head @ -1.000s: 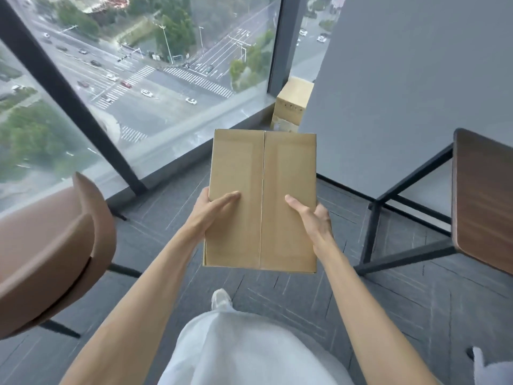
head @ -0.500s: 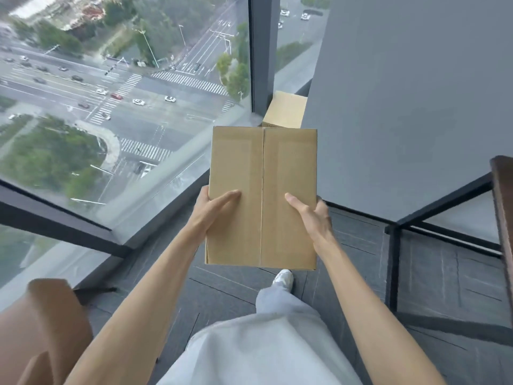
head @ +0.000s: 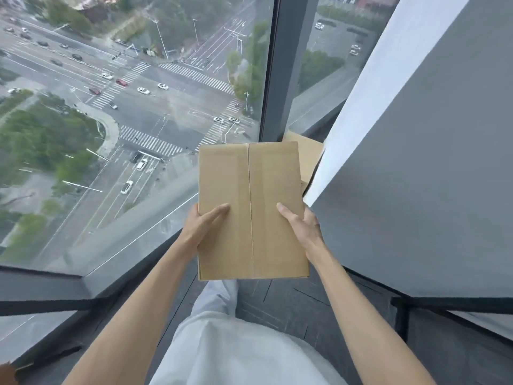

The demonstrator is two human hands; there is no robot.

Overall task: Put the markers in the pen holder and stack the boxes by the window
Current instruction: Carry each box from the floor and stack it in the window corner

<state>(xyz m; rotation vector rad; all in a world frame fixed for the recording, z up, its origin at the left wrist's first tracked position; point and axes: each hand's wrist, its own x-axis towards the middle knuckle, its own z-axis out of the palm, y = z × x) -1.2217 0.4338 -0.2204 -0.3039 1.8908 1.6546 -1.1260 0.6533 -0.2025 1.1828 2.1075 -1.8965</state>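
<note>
**Box gripped two-handed, second box ahead in the corner**

Left hand (head: 201, 230) and right hand (head: 304, 229) both grasp the held box (head: 251, 190) at its near half. Thumbs lie flat on the top face; the other fingers wrap round the side edges, mostly hidden underneath. The top face is toward the camera, and the flap seam runs away from the fingers, midway between the thumbs.

The second box (head: 309, 159) is beyond the right fingertips, in the corner between the window post (head: 280, 65) and the grey wall (head: 416, 162). The held box's far right corner partly covers it.

The window (head: 138, 107) runs off to the left of the left fingers. The wall edge is just beside the right knuckles, so that side is tight. There is open floor (head: 277, 298) below the wrists. A black frame leg (head: 399, 319) stands well right of the right forearm.
</note>
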